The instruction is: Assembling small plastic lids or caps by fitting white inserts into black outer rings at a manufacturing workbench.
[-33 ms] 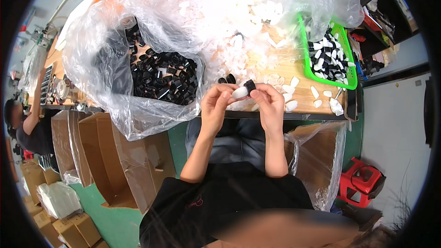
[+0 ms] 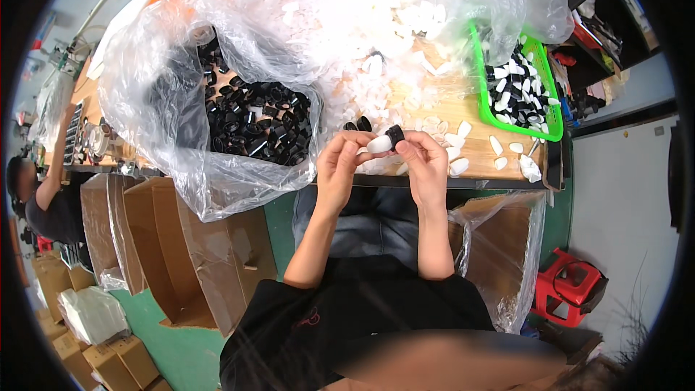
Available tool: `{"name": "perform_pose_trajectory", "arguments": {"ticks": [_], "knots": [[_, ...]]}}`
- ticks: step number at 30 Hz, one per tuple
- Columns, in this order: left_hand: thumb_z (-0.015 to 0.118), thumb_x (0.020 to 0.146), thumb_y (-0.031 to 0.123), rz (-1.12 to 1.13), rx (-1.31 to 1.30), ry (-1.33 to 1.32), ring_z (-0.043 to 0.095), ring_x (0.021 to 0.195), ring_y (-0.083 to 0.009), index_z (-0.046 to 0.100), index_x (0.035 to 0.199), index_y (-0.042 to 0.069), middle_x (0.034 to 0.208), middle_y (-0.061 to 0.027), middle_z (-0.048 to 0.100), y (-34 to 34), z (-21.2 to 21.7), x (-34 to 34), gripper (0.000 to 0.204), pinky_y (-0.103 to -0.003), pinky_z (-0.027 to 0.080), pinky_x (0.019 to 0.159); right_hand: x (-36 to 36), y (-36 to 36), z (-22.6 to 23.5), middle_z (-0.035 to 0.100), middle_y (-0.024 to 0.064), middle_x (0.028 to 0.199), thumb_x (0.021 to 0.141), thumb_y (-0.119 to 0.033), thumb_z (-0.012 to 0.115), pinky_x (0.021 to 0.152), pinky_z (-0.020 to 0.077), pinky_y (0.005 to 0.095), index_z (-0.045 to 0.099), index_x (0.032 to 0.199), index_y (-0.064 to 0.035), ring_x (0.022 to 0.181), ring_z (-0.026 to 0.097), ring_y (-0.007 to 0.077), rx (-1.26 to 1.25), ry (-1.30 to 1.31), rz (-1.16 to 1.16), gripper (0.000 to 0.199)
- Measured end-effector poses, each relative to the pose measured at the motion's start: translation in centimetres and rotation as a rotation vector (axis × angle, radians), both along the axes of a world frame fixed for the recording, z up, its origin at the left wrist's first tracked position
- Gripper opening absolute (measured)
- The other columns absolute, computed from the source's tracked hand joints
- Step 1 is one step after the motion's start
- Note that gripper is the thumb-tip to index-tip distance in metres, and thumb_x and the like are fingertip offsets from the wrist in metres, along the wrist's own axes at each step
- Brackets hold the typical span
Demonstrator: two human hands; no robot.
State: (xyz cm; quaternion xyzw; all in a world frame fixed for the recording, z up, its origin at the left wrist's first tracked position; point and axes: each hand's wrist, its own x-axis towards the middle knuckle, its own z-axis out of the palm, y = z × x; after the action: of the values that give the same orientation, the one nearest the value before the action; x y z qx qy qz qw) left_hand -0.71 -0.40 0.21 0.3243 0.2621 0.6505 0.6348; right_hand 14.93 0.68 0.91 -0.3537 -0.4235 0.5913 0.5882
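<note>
Just over the table's front edge, my two hands meet at a small white, rounded plastic piece (image 2: 378, 145) and a black cap (image 2: 394, 135). The white piece touches the cap; how far it sits inside cannot be made out. My left hand (image 2: 339, 163) pinches the white piece between thumb and fingers. With its fingertips, my right hand (image 2: 425, 161) grips the black cap. Beyond my left fingers, loose black caps (image 2: 363, 124) lie on the table. More white pieces (image 2: 459, 166) are scattered beside my right hand.
A clear plastic bag (image 2: 210, 187) full of black caps lies at left. A green basket (image 2: 484, 112) at right holds black-and-white pieces. Cardboard boxes (image 2: 153, 246) stand below the table at left, a red stool (image 2: 568, 286) at right. Another person (image 2: 54, 206) works at far left.
</note>
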Motion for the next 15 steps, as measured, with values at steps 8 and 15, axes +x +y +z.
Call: {"name": "perform_pose_trajectory", "arguments": {"ticks": [8,15], "knots": [[0.064,0.094,0.004,0.028,0.047,0.346,0.065,0.095,-0.0170,0.060,0.100,-0.004,0.104,-0.0103,0.064,0.2,0.5,0.2,0.010,-0.031,0.054,0.085,-0.4,-0.1,-0.2,0.069,0.0090,0.099,0.088,0.001,0.070,0.085,0.0503,0.0268,0.065,0.101,0.0051,0.092,0.064,0.0138,0.003,0.046,0.037,0.014],[0.063,0.094,0.000,0.089,0.064,0.217,0.065,0.092,-0.0167,0.059,0.097,-0.004,0.106,-0.0120,0.065,0.0,0.3,0.6,0.006,-0.030,0.054,0.085,-0.9,-0.4,0.8,0.069,0.0097,0.097,0.084,0.001,0.074,0.084,0.0511,0.0265,0.067,0.099,0.0051,0.094,0.065,0.0160,0.123,-0.174,-0.103,0.017]]}}
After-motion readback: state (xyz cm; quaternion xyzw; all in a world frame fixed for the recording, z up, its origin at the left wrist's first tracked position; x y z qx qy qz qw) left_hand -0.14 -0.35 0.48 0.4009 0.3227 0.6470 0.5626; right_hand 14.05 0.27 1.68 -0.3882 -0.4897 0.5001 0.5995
